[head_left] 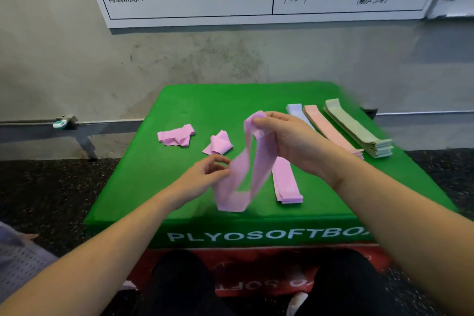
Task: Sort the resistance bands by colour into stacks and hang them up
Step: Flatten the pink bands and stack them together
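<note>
Stacks R on box.

Both bare arms are reaching forward. The right hand is lifted higher, its fingers and thumb curling in a pinch. The left hand is sitting lower, its fingertips bending and pinching too.

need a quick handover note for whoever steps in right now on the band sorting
Left hand pinches the lower part of a pink band; right hand grips its top, held above the green box.
Done: pink stack started, plus lilac, peach and green stacks laid flat at right.
Left: flatten this band onto the pink stack, add the two crumpled pink bands, then hang everything.
</note>
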Demonstrator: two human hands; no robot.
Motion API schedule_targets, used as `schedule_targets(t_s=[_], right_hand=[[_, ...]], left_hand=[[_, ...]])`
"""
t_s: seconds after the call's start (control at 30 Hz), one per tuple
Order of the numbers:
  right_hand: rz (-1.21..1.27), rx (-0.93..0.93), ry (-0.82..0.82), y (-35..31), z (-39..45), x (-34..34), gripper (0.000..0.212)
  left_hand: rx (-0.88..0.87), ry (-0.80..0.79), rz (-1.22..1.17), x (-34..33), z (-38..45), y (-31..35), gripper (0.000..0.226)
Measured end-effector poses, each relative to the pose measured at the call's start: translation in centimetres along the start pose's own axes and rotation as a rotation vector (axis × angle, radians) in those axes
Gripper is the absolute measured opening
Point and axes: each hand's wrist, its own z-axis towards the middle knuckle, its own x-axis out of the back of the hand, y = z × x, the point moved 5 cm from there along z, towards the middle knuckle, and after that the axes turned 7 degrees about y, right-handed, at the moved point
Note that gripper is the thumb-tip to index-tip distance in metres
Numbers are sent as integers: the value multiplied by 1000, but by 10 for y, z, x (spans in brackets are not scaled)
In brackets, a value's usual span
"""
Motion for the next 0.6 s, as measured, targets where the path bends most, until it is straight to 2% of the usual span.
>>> schedule_targets(t_s=[0.07, 0.17, 0.27, 0.4, 0.5, 0.6], right_hand=[[-61, -17, -10, 0, -6, 1, 10], [-108, -21, -22, 0, -14, 2, 8], [-112, -18, -40, -2, -22, 2, 9], [-115, -11, -27, -5, -30, 4, 9], [-128, 10, -4, -8, -35, 7, 9], [-163, 30, 21, -10, -41, 9, 8]], left_hand=[[-35, 8, -56, -5, -5, 17, 18], [-113, 23, -169, -9, -15, 50, 43], [-199, 26, -246, -16, -20, 76, 35], [-299, 44, -302, -24, -28, 100, 34], [-277, 161, -348, -25, -30, 106, 17], [-264, 201, -330, -25, -30, 109, 19]])
